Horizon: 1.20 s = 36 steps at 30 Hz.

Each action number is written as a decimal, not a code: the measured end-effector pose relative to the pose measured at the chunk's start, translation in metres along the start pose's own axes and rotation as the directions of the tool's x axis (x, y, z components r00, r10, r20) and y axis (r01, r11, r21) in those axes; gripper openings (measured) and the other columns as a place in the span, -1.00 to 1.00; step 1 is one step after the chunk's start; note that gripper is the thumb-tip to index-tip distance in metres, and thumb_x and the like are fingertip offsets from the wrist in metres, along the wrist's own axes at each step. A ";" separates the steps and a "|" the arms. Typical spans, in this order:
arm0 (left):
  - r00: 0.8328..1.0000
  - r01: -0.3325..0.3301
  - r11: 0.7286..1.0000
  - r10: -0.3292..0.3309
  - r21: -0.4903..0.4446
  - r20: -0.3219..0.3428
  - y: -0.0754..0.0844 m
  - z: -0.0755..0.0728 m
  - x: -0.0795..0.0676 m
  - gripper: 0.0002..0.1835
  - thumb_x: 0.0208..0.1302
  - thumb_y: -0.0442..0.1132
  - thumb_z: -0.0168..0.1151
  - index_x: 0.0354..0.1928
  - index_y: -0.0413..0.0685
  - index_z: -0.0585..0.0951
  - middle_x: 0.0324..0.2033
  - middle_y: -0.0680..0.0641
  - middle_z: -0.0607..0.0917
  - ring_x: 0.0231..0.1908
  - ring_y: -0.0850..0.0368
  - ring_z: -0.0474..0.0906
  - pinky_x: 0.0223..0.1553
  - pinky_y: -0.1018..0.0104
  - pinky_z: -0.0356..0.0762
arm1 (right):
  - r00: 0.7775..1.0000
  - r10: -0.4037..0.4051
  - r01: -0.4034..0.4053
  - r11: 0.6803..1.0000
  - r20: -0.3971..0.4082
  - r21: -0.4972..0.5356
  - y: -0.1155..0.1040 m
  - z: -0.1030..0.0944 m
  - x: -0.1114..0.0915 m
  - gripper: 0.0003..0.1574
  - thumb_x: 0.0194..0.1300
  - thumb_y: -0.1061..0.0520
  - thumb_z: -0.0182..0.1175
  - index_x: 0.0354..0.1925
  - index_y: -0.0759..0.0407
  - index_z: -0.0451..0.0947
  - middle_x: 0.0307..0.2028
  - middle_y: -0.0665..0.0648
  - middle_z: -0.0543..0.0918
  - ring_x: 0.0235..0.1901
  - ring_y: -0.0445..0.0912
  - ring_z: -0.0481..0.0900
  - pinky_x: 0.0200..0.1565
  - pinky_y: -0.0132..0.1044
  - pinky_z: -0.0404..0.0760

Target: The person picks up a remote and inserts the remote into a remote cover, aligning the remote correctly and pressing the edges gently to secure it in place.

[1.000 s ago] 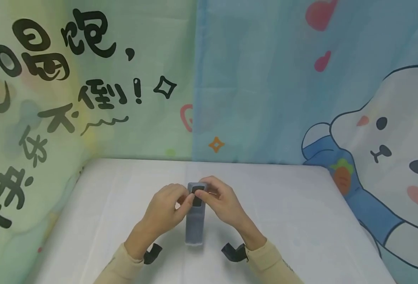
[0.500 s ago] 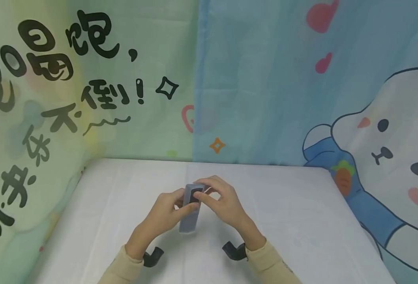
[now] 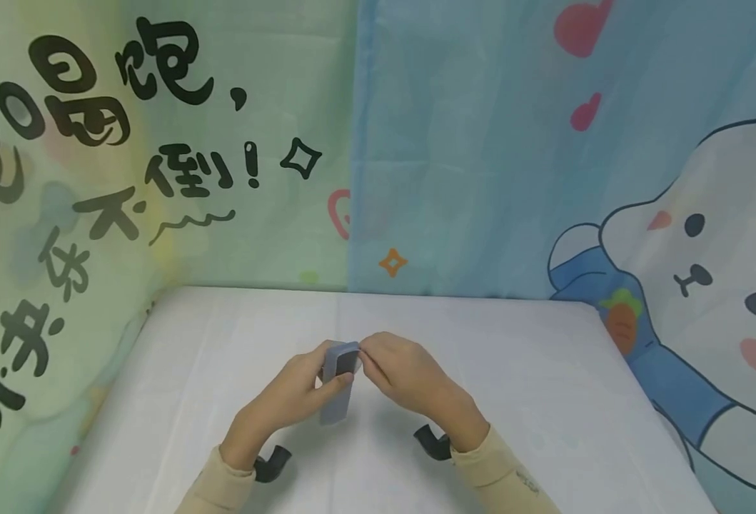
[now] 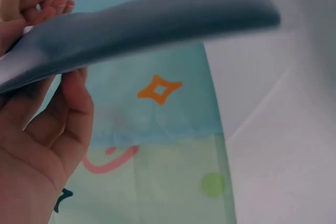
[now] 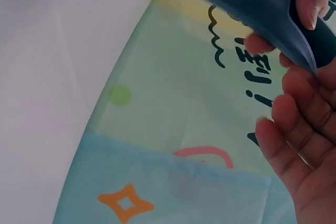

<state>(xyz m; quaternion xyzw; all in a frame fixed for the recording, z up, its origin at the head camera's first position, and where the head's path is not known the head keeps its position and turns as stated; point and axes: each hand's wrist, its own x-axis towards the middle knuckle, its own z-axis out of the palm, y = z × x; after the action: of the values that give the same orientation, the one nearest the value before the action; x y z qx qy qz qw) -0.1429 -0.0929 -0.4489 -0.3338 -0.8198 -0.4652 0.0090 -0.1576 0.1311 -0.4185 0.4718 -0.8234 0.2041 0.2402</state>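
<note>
A long, slim blue-grey case (image 3: 335, 408) with a dark rounded panel near its upper end is held tilted over the table's middle. My left hand (image 3: 294, 389) grips its left side, thumb lying across the front just below the dark panel. At the upper right rim, my right hand (image 3: 412, 371) pinches the edge between thumb and curled fingers. In the right wrist view, the case (image 5: 231, 1) shows a thin raised edge beside the dark part, right at the right hand's fingertips. The left wrist view shows the smooth side of the case, its plain end extending past the left hand.
Both hands work above a white-covered table (image 3: 512, 400). Behind it hangs a printed cloth backdrop (image 3: 455, 178) with lettering and a cartoon animal. A black curved mount (image 3: 273, 464) sits at the left wrist, and a similar black mount (image 3: 432, 442) at the right.
The left hand has gone from the panel to gripping the case's side, and the case has tilted and shifted left. The right thumb has left the panel for the upper right edge.
</note>
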 end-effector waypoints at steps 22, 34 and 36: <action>0.994 -0.034 0.998 0.028 -0.048 -0.110 0.005 0.005 0.007 -0.68 0.51 -0.05 0.14 -0.01 -0.13 0.68 -0.31 0.00 0.78 -0.34 0.25 0.69 -0.33 0.34 0.65 | 0.826 -0.264 0.169 0.959 -0.499 -0.227 -0.009 0.019 0.013 -0.64 0.35 0.33 -0.10 -0.61 0.21 0.29 -0.64 0.00 0.19 -0.67 -0.23 0.09 -0.69 -0.50 0.09; 0.996 -0.042 0.996 0.036 -0.078 -0.080 0.004 0.001 0.015 -0.66 0.50 -0.04 0.14 0.02 -0.17 0.65 -0.26 0.00 0.78 -0.31 0.22 0.70 -0.35 0.33 0.63 | 0.926 -0.189 0.145 0.977 -0.328 -0.154 -0.001 0.012 0.004 -0.63 0.55 0.19 -0.09 -0.43 0.26 0.45 -0.54 0.04 0.35 -0.60 -0.16 0.28 -0.60 -0.42 0.36; 0.997 -0.053 0.995 0.047 -0.088 -0.068 0.004 0.001 0.015 -0.66 0.50 -0.06 0.16 0.04 -0.19 0.64 -0.23 -0.03 0.78 -0.28 0.19 0.71 -0.31 0.32 0.65 | 0.949 -0.084 0.084 0.996 -0.305 -0.015 -0.001 0.011 0.000 -0.60 0.61 0.08 -0.10 -0.36 0.24 0.47 -0.51 0.03 0.39 -0.55 -0.17 0.33 -0.54 -0.39 0.41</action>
<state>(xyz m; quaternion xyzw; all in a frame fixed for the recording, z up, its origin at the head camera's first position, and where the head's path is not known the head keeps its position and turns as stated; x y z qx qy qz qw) -0.1516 -0.0823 -0.4416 -0.3386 -0.7888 -0.5119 0.0328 -0.1587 0.1244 -0.4278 0.4690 -0.7557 0.2634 0.3735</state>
